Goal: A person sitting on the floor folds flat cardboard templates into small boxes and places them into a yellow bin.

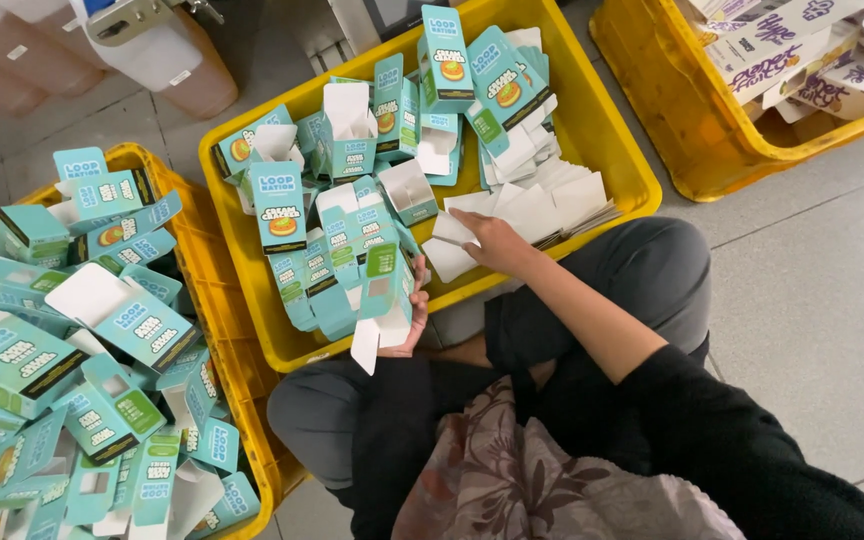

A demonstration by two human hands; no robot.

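Both hands are busy over the middle yellow crate point(252, 215). Left hand point(414, 305) is curled around a small teal carton point(384, 290), thumb on one side and fingers behind, holding it upright at the crate's near edge with its white flap point(366, 345) hanging open below. Right hand point(487, 240) lies flat, fingers stretched out, pressing on a stack of flat white card sheets point(552, 205) inside the crate.

Such a carton looks very light and thin. It would likely bend or crush if squeezed hard, so the flat sides seem the best place to hold it, gently. Its smooth card may slip a little. Sheets that thin could slide off each other.

Beyond the hands, more teal cartons point(337, 150) stand and lean in the same crate. Another yellow crate point(217, 330) on the left is piled with them. One more crate point(652, 90) far right holds white and purple boxes point(782, 45). All sit on a grey tiled floor point(812, 290).
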